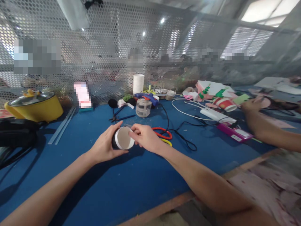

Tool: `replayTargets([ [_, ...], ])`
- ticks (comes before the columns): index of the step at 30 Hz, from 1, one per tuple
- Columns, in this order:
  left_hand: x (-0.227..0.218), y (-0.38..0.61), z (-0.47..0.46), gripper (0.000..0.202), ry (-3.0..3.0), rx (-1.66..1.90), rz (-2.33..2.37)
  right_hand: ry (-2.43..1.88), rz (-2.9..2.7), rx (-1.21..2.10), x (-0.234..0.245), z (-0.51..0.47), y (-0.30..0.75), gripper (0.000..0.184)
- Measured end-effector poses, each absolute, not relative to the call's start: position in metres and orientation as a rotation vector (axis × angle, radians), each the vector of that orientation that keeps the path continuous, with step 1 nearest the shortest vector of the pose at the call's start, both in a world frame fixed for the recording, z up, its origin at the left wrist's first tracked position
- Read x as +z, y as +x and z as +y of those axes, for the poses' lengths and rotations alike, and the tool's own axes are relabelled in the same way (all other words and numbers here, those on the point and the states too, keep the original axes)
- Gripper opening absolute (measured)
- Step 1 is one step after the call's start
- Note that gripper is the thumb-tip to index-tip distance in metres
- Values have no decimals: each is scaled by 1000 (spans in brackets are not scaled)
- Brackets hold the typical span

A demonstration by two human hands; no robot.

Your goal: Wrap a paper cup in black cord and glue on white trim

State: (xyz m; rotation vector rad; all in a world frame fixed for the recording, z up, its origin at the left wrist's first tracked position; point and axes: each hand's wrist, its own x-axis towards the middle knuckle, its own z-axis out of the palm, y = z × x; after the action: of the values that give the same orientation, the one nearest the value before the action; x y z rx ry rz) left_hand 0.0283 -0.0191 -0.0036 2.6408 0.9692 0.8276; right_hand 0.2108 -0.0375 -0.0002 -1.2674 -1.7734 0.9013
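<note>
My left hand [103, 145] is wrapped round a paper cup [123, 138] with a dark outside and a white inside, held on its side with the mouth facing me, just above the blue table [131, 185]. My right hand [146, 137] grips the cup's right rim, the thumb across the opening and the fingers curled behind it. Red and yellow scissor handles [164, 136] lie right next to my right hand.
A clear jar [143, 107], a blue glue gun [148, 97], black and white cables, a stack of white cups [138, 83] and a yellow pot [35, 106] stand further back before a perforated metal screen. Another person's arm [268, 130] reaches in at the right, above paper craft pieces.
</note>
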Motion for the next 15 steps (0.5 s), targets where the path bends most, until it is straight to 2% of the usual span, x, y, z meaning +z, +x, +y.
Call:
replayTargets([
  [5,1,31,-21,64,2411,785,968,-1231,-1844,857,-1,-36,213,14],
  [15,2,33,-26,64,2028,605,906,-1216,-1846,781,0,-38,212,15],
])
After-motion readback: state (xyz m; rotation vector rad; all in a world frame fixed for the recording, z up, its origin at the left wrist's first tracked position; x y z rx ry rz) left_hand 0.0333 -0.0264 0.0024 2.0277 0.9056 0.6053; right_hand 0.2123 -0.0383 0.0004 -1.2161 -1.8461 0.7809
